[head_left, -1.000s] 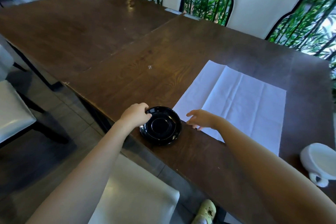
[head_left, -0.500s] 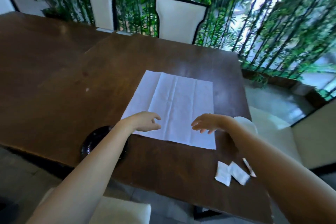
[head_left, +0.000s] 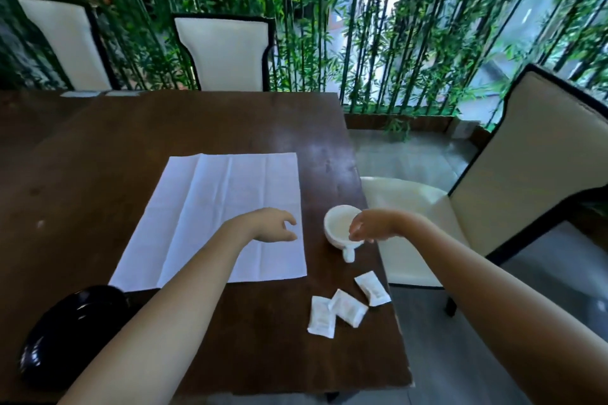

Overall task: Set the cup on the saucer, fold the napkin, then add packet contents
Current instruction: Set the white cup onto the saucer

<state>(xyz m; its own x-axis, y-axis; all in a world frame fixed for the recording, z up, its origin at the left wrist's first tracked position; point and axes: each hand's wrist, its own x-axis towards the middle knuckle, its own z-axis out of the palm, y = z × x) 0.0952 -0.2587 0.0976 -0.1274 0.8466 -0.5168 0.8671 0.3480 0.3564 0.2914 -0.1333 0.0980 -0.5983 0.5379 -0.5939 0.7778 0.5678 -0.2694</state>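
Both forearms are bare, with no sleeves visible.

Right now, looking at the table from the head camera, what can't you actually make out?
- Saucer: its right side is hidden behind the left forearm.
- Cup: the right hand covers its right rim, so contact cannot be told.
- Packets: any print is too small and blurred to read.
- Napkin: the left hand and forearm hide part of its near edge.
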